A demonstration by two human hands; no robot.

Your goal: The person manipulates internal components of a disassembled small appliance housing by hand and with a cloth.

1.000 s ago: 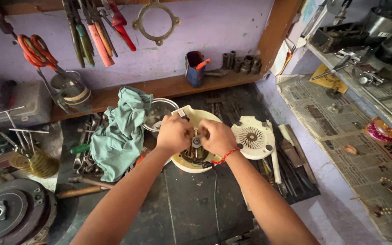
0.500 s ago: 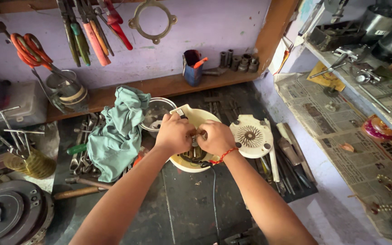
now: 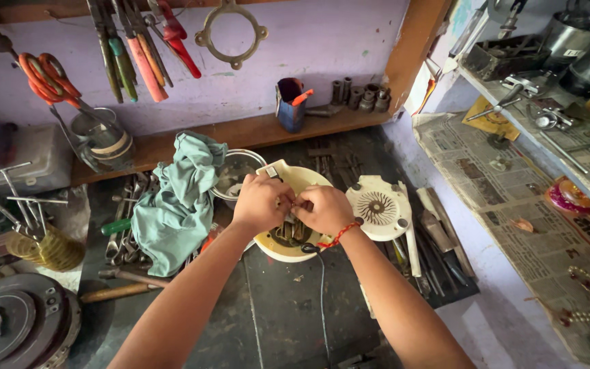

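Observation:
A cream plastic appliance housing [image 3: 308,181] lies open on the dark workbench, with a copper-wound motor [image 3: 293,232] inside it. My left hand [image 3: 261,202] and my right hand [image 3: 326,208] are pressed together over the motor, fingers pinched on a small part between them that I cannot make out. A red thread circles my right wrist. A thin dark cord [image 3: 321,294] runs from the housing toward me. The housing's round cream vented cover [image 3: 378,207] lies just right of my right hand.
A teal cloth [image 3: 179,201] is heaped left of the housing beside a steel bowl [image 3: 235,174]. Loose wrenches and tools lie on both sides. Pliers and scissors hang on the wall. Newspaper-lined shelves [image 3: 513,205] stand at right; a metal flywheel [image 3: 15,328] sits bottom left.
Both hands stay on the motor in the housing; their fingers have drawn closer together over its centre. The view has shifted slightly.

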